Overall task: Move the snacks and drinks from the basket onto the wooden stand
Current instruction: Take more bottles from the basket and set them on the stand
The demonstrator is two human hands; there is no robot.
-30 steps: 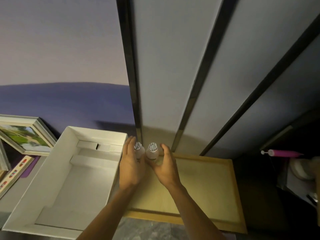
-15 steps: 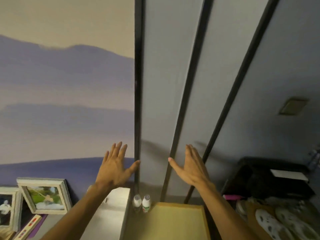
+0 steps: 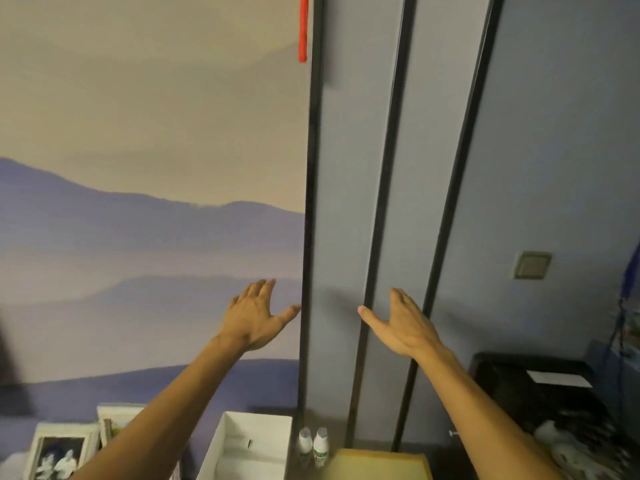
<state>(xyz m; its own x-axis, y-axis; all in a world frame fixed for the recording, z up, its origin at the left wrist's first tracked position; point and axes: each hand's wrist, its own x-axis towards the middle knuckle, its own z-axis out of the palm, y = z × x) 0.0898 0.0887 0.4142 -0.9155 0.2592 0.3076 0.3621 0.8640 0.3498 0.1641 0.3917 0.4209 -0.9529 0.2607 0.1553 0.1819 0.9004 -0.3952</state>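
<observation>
Two small white plastic drink bottles [image 3: 312, 444] stand upright, side by side and touching, at the far left corner of the light wooden stand [image 3: 379, 466]. The right one carries a green-printed label, and both have narrow necks and pale caps. Just to their left sits an open white rectangular box [image 3: 258, 424]. Both arms are raised before the wall. The left hand [image 3: 252, 320] and the right hand [image 3: 405, 327] are spread, fingers straight, holding nothing.

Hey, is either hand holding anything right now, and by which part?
Nothing is held. The left hand and right hand are both raised, fingers spread, apart from the two small bottles below.
</observation>
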